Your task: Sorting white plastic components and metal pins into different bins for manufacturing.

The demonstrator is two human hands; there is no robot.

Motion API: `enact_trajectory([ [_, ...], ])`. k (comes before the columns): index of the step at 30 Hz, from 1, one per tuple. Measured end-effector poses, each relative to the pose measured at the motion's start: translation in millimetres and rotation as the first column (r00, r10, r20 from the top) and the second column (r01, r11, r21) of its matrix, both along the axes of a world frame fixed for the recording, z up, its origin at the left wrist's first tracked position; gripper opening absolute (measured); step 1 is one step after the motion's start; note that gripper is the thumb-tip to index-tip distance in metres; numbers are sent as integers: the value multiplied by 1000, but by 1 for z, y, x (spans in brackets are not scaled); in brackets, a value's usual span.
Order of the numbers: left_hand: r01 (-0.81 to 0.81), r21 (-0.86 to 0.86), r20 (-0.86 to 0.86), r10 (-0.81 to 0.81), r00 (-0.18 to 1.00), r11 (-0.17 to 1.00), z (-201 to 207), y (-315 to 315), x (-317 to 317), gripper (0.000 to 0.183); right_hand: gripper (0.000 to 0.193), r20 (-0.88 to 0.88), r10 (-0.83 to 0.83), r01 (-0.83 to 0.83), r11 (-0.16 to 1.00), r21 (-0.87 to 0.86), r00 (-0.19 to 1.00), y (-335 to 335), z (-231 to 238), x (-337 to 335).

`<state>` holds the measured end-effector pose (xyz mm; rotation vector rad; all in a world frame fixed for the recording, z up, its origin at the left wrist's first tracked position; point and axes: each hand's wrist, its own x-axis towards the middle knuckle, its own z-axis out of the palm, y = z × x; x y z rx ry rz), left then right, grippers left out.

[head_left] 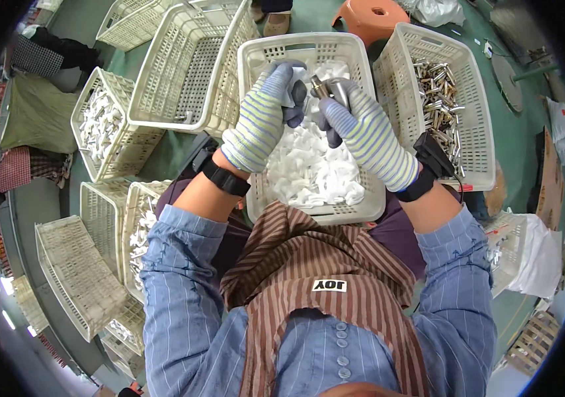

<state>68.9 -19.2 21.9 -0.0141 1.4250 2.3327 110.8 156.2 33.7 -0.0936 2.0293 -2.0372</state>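
My left hand (259, 126) wears a striped knit glove with grey fingertips and is closed on a small white sleeve-like piece (295, 81), thin and soft-looking. Close beside it, my right hand (371, 135), gloved alike, grips a metal cylindrical part (319, 87) with a brass-coloured section near its tip. Another shiny silver length shows by the right fingers; whether it belongs to the same part I cannot tell. Both hands are above a cream plastic basket (254, 51), which holds a heap of loose white pieces (315, 169). The part and the white piece appear slightly apart.
To the right, a slatted basket (477, 132) holds many metal parts (440, 99). A large basket (153, 79) with few parts stands left, beside a basket of white-wrapped pieces (100, 122). Stacked baskets (77, 264) lie lower left. An orange stool (371, 20) and a person's shoe (276, 24) are beyond.
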Motion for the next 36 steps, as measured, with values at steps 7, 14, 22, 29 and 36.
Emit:
enact_trajectory([
  [7, -199, -14, 118, 199, 973, 980, 18, 20, 3, 28, 34, -362, -108, 180, 969, 169, 926, -9, 0, -4],
  [14, -184, -39, -5, 184, 983, 982, 4, 17, 4, 35, 26, -345, -130, 195, 968, 160, 930, -14, 13, 3],
  [22, -210, 78, -154, 220, 963, 975, -7, 30, -5, 48, 22, -506, -119, 234, 957, 170, 854, -14, 14, 3],
  [29, -112, 131, -240, 141, 960, 985, 0, 36, 0, 46, 22, -608, -46, 281, 913, 297, 792, -10, 19, 4],
  [36, -192, -338, -364, 60, 930, 921, -7, 28, 0, 41, 22, -120, -80, 84, 996, 32, 990, -2, 17, -6],
])
